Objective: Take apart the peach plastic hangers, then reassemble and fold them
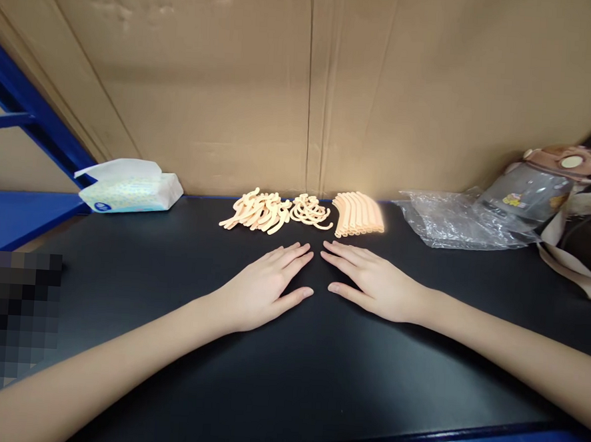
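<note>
Both hands flat, palms down | left (266, 286) | right (372, 282) | black tabletop (315, 382)

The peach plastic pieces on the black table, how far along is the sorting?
Done, it seems: a neat row of curved peach tubes lies lined up side by side. In hand: nothing; the left hand and the right hand rest flat and empty on the black table. Left: a loose heap of peach hooked pieces and a tangle of peach rings lie unarranged.
</note>
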The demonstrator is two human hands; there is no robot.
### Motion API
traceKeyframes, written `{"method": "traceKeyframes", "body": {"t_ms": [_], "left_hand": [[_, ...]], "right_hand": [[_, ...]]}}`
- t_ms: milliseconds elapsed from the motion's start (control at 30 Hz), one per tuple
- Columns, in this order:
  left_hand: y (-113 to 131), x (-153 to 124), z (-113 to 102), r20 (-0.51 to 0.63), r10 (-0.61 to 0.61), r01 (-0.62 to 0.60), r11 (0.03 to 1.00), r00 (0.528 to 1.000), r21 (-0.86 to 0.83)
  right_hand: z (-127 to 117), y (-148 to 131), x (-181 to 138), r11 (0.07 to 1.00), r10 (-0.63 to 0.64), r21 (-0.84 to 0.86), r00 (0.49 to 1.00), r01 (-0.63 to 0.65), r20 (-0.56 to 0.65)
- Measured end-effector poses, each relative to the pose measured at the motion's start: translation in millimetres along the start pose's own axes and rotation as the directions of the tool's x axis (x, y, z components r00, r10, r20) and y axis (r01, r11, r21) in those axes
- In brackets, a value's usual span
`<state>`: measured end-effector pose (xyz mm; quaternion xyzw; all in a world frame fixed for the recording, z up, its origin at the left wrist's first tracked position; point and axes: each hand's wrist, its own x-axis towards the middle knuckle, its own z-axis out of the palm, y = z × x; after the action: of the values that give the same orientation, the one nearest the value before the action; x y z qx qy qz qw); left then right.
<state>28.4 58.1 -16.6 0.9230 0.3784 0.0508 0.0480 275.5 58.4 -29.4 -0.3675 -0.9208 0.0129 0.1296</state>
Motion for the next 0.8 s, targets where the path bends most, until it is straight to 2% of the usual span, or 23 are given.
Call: {"method": "traceKeyframes", "body": {"t_ms": [633,800], "left_hand": [[-0.2,0.5,-0.4,-0.010,0.006,-0.006,1.000,1.000,0.001],[0.5,0.7,-0.9,-0.001,0.003,-0.003,1.000,1.000,0.000]], "right_hand": [[-3.4,-1.7,1.0,0.999,0.008,0.031,1.000,-0.008,-0.006],[-2.1,-1.7,0.7,1.000,0.003,-0.022,1.000,-0.003,0.022]]}}
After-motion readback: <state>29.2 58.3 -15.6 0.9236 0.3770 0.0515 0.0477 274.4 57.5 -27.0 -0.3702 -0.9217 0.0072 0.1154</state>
